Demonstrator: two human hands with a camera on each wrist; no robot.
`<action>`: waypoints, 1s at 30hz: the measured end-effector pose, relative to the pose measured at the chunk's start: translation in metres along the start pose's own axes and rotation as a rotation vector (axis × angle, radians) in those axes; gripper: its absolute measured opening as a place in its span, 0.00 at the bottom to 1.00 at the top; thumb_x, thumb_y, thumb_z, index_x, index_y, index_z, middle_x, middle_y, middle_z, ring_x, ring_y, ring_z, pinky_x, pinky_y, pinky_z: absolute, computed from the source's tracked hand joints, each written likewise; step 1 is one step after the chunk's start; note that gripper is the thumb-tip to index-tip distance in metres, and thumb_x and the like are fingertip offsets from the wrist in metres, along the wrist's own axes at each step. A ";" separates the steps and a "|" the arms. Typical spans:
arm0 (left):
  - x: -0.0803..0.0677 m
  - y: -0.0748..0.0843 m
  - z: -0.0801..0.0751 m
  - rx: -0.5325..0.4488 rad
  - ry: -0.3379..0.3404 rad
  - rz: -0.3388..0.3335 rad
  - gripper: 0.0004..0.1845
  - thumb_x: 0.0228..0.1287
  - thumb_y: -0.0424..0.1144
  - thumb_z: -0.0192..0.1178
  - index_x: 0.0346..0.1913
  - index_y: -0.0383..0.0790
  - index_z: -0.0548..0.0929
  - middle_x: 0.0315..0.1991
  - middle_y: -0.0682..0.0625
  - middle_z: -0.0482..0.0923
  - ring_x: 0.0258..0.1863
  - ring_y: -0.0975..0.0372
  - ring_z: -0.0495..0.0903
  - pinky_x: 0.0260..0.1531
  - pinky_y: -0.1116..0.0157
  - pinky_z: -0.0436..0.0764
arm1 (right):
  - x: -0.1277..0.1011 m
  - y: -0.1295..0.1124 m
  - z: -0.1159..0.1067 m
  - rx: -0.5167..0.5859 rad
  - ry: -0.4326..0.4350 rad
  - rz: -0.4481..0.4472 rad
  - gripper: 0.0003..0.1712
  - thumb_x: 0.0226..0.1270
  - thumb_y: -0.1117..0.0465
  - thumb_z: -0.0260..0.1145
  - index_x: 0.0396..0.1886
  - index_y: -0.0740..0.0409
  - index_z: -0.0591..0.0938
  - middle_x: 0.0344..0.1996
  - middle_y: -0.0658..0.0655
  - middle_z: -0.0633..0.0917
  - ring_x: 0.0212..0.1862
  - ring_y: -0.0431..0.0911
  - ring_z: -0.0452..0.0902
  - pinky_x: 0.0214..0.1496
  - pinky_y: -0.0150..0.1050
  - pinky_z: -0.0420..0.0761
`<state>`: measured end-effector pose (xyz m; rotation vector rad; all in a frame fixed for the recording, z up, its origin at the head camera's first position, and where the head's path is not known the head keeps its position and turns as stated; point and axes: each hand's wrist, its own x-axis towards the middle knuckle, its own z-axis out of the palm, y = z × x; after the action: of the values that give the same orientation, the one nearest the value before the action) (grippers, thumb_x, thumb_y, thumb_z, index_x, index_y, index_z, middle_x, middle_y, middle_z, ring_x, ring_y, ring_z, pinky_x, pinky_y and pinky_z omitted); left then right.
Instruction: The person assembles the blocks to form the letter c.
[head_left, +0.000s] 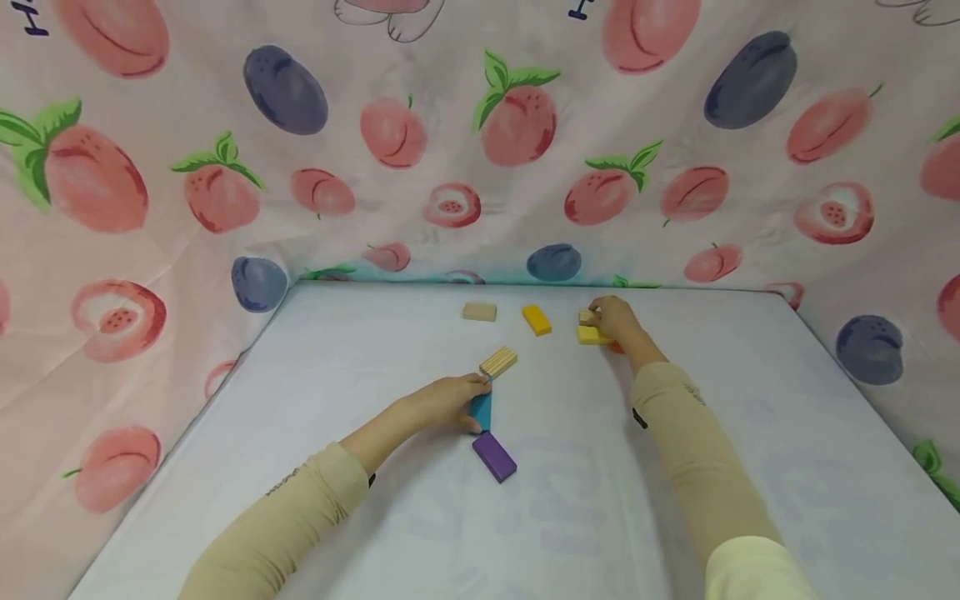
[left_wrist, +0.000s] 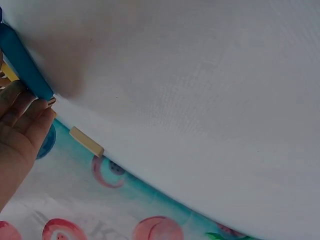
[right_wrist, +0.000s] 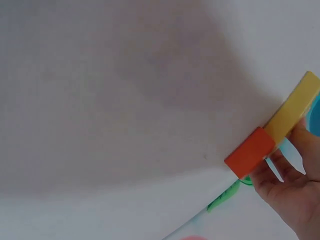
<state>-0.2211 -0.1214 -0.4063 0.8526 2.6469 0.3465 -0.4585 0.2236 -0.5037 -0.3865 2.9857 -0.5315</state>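
A: What step would you say is in hand here?

B: Gathering blocks, by my reading. The left hand (head_left: 447, 402) has its fingers curled against the teal block (head_left: 481, 408), which lies on the white table (head_left: 300, 417) between a ribbed wooden block (head_left: 498, 362) and a purple block (head_left: 494, 456). The teal and purple ones nearly touch end to end.

A: And the right hand?

B: The right hand (head_left: 617, 319) reaches to the far side of the table and grips a cluster there: a yellow block (head_left: 592, 335), with an orange-red block (right_wrist: 249, 152) butted against its end in the right wrist view. A pale wooden piece sits just behind; I cannot tell whether the fingers hold that too.

A: What would the next move call for?

B: Probably a firm pinch on each piece so nothing slips, then a lift or slide without knocking its neighbours. The orange block (head_left: 536, 319) and the plain wooden block (head_left: 479, 311) lie untouched, well apart from both hands.

A: How do the blocks look?

B: Small, flat, domino-shaped; painted ones smooth and bright, wooden ones pale.
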 end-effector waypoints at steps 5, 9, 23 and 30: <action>-0.002 0.001 0.003 0.001 0.000 -0.009 0.37 0.57 0.47 0.65 0.67 0.35 0.66 0.70 0.41 0.60 0.70 0.51 0.62 0.68 0.57 0.64 | -0.061 -0.063 -0.042 0.003 0.013 0.021 0.23 0.69 0.59 0.59 0.57 0.72 0.74 0.53 0.77 0.73 0.54 0.69 0.70 0.58 0.57 0.74; -0.001 0.000 0.003 0.014 -0.002 -0.012 0.38 0.57 0.47 0.65 0.68 0.35 0.65 0.71 0.41 0.60 0.70 0.51 0.61 0.68 0.57 0.64 | -0.076 -0.077 -0.052 -0.018 0.069 0.005 0.20 0.71 0.63 0.56 0.57 0.72 0.73 0.53 0.77 0.73 0.54 0.69 0.70 0.58 0.57 0.73; 0.003 -0.001 0.002 0.025 0.005 -0.001 0.37 0.59 0.48 0.64 0.68 0.36 0.65 0.71 0.42 0.59 0.70 0.51 0.61 0.68 0.57 0.64 | -0.083 -0.079 -0.062 -0.011 0.174 -0.039 0.20 0.70 0.62 0.58 0.56 0.70 0.75 0.54 0.75 0.75 0.55 0.67 0.72 0.58 0.58 0.74; 0.001 -0.003 0.003 0.017 0.005 0.000 0.37 0.58 0.48 0.64 0.68 0.36 0.65 0.71 0.41 0.60 0.70 0.50 0.61 0.68 0.56 0.64 | -0.087 -0.081 -0.060 0.095 0.191 -0.046 0.21 0.71 0.63 0.56 0.59 0.71 0.73 0.58 0.78 0.69 0.59 0.70 0.67 0.62 0.60 0.70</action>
<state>-0.2223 -0.1225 -0.4106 0.8575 2.6579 0.3273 -0.3636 0.1924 -0.4154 -0.4197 3.1232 -0.7524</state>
